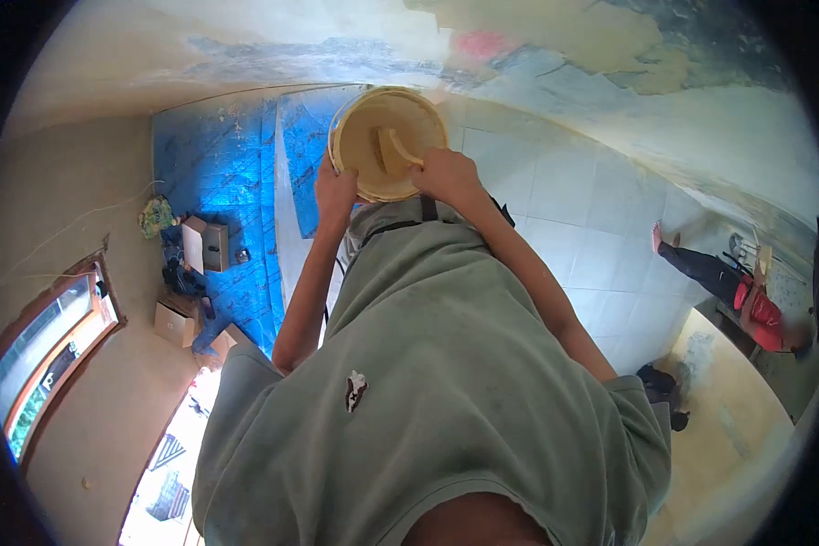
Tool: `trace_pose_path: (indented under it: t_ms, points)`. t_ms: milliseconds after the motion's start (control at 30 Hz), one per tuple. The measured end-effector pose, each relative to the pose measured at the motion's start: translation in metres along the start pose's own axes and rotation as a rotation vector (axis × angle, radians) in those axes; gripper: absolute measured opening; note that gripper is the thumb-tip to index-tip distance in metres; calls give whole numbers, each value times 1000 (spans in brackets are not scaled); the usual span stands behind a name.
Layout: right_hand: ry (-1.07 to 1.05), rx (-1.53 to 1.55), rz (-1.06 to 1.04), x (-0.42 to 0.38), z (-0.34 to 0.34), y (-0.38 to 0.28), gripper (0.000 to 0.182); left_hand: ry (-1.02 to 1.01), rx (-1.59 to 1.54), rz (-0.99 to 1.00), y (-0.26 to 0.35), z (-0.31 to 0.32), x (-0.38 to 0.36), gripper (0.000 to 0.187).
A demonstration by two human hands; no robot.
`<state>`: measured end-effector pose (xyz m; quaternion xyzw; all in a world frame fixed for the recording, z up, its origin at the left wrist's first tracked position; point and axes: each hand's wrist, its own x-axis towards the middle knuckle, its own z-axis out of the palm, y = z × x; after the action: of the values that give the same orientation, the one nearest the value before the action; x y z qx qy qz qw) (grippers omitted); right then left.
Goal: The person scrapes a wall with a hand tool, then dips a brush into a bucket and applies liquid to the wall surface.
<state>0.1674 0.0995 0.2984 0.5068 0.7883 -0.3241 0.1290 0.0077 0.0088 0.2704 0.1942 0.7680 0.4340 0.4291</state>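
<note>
1. Nearest the camera is the green shirt (428,355); past its hem, the bucket (336,136) is held up in front of the body.
2. What looks like a brush (399,146) sits inside it. Hold the bucket level and move the brush slowly, so nothing slops over the rim.
3. Left hand (337,191): grip closed on the bucket's rim, thumb over the edge.
4. Right hand (448,173): grip closed around the brush's end; whether it also touches the rim, I cannot tell.

The right hand (450,175) hides one end of the tool (399,146) in the bucket (361,136). A person's (763,314) head is blurred; dark items (185,278) by the box (216,247) are too small to tell.
</note>
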Motion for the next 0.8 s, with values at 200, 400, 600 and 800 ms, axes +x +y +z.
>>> trace_pose_path:
  t_ms: [200, 400, 600, 800]
  points:
    - [-98, 32, -48, -3, -28, 73, 38, -24, -53, -25, -2, 65, -26, 63]
    - [-71, 85, -137, -17, -61, 134, 41, -22, -209, -173, 0, 121, -42, 53]
    - [-79, 378, -115, -49, -87, 181, 49, 15, -339, -161, 6, 162, -72, 49]
    - [-175, 602, 30, -65, -101, 207, 53, 44, -354, -224, 14, 170, -76, 50]
